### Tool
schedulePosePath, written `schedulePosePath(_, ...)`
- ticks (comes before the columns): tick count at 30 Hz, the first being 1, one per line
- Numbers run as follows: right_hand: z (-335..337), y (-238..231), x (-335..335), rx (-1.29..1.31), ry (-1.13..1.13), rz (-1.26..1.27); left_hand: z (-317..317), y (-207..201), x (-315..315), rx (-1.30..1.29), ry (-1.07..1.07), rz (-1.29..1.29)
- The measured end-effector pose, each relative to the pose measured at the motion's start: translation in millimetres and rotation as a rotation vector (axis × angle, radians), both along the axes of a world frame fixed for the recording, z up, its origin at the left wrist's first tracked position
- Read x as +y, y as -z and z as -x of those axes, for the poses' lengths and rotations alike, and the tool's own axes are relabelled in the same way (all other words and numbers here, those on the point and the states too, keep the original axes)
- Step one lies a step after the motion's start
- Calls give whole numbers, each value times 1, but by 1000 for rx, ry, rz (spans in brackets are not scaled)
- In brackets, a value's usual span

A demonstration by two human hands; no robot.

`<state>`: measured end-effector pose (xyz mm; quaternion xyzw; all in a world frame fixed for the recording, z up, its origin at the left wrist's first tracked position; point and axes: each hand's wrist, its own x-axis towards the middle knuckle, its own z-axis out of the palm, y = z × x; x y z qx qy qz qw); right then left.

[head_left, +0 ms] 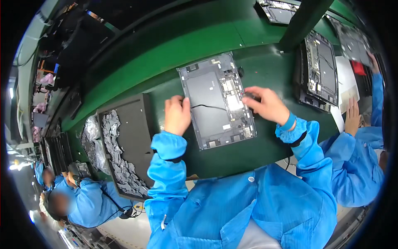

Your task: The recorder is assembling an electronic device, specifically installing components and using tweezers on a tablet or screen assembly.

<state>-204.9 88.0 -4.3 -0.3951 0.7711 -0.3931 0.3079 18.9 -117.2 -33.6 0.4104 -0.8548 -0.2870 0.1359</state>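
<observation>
An opened tablet housing (203,103) lies on the green bench in front of me. It is a grey tray with a circuit board (234,101) along its right side and a thin black cable (209,106) running across the middle. My left hand (177,115) is closed at the housing's left edge, its thumb along the rim and the other fingers curled. Over the right edge, beside the board's silver plates, my right hand (267,103) is closed in a pinch. Something small and dark shows between those fingers, too hidden to name.
Left of the housing, a dark shallow tray (139,124) holds crumpled grey strips (118,143). Beyond it are clear plastic bags (93,128). Stacked opened housings (319,68) stand at right, by a green post (304,20). A co-worker's hand (352,116) is at far right.
</observation>
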Motion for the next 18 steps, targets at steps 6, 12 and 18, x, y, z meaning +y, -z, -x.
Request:
schedulePosePath(6, -1, 18, -15, -97, 77, 179, 20, -9, 1, 476, -230, -661)
schedulePosePath(12, -6, 9, -6, -212, 235, 409, 43, -12, -96, 988, -290, -955)
schedulePosePath(18, -35, 19, 23, -132, 122, 196, 54, -6, -205, 1253, -815, -845)
